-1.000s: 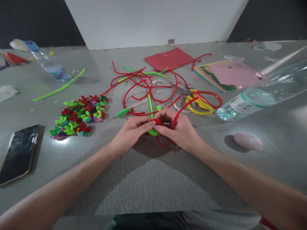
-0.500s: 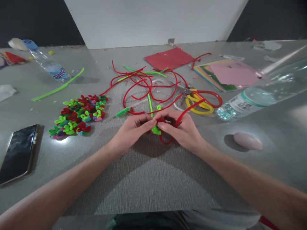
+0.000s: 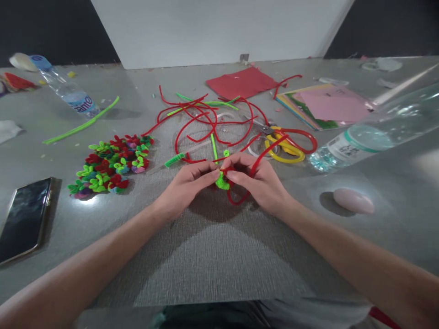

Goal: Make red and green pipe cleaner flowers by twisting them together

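Between my two hands is a small twisted piece of green pipe cleaner [image 3: 222, 182]. My left hand [image 3: 187, 187] pinches it from the left, thumb and fingertips together. On the other side my right hand [image 3: 259, 180] grips a red pipe cleaner [image 3: 239, 202], which loops below the fingers; its long end rises over the back of the hand. Red and green meet at the fingertips, where the exact join is hidden. A green coil wound on a thin clear stick [image 3: 174, 160] lies just beyond my left hand. Loose red pipe cleaners [image 3: 206, 121] tangle behind both hands.
Scissors [image 3: 290, 144] lie behind my right hand, near a tilted water bottle [image 3: 353, 146] and a pinkish oval object [image 3: 354, 201]. Finished red-and-green pipe cleaner pieces [image 3: 109, 167] cluster at left, beside a phone [image 3: 27, 219]. Coloured paper [image 3: 329, 105] and another bottle [image 3: 70, 91] are farther back.
The red pipe cleaner's long end has swung slightly left, and more red shows against the green piece at the fingertips. Both hands have barely moved.
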Demonstrator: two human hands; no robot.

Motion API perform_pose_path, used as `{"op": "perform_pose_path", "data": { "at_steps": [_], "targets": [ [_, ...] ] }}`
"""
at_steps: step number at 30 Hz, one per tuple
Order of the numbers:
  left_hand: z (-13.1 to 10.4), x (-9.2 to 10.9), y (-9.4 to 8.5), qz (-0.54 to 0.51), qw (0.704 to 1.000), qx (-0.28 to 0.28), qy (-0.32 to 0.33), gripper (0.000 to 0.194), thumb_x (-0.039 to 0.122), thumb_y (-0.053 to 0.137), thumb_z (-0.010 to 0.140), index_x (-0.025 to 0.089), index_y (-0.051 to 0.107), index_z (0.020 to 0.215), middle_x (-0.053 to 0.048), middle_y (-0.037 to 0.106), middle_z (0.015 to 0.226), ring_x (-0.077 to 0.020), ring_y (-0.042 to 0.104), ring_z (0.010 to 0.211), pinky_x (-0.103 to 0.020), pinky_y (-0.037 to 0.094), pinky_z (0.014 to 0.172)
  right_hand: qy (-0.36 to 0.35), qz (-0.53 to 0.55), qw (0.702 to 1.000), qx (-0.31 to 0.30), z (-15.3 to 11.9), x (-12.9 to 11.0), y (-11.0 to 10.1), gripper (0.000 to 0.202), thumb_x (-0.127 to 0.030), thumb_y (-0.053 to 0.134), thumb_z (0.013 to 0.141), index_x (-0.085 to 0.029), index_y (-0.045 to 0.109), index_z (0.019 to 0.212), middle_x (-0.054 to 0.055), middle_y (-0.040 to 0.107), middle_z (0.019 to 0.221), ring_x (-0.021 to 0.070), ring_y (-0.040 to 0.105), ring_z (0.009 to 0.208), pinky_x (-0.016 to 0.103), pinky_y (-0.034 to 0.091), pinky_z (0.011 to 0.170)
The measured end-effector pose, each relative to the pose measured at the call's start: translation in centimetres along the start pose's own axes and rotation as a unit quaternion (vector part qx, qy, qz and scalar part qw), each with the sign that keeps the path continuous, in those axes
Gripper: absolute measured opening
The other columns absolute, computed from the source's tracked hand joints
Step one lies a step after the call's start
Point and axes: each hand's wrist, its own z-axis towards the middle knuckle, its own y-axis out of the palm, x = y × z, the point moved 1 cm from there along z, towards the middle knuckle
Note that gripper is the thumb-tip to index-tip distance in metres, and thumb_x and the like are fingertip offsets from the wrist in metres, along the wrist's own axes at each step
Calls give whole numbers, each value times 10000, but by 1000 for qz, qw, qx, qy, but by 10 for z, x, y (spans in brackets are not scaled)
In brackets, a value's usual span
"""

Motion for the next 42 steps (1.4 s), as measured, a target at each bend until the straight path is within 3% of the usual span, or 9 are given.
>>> {"op": "perform_pose_path", "data": {
  "at_steps": [16, 21, 27, 42],
  "targets": [
    [-2, 14, 4, 140, 990, -8, 35, 285, 401, 630, 1027, 150, 688, 904, -18, 606, 860, -147, 515, 798, -266, 397, 740, -10, -81, 997, -3, 0, -4, -1, 45, -159, 693, 880, -179, 704, 919, -10, 673, 838, 119, 588, 755, 254, 470, 690],
    [-2, 18, 4, 159, 987, 3, 37, 251, 369, 614, 1015, 166, 663, 875, -6, 575, 826, -147, 497, 770, -261, 398, 719, 14, -21, 1000, -12, -1, -3, -3, 81, -255, 712, 927, -177, 717, 948, 7, 676, 848, 125, 583, 734, 259, 464, 654],
    [-2, 21, 6, 177, 983, 6, 42, 184, 294, 599, 979, 176, 625, 840, 5, 554, 793, -146, 495, 758, -262, 403, 712, 1, -45, 999, -6, 0, -1, -3, 28, -200, 707, 902, -180, 715, 920, -3, 671, 826, 121, 569, 723, 263, 458, 662],
    [-2, 20, 7, 201, 978, 7, 55, 197, 305, 574, 990, 176, 616, 847, -4, 547, 816, -153, 485, 781, -277, 393, 730, -27, -88, 996, -3, 0, -2, -2, 42, -155, 678, 890, -193, 694, 885, -13, 669, 812, 125, 576, 726, 265, 461, 669]
  ]
}}
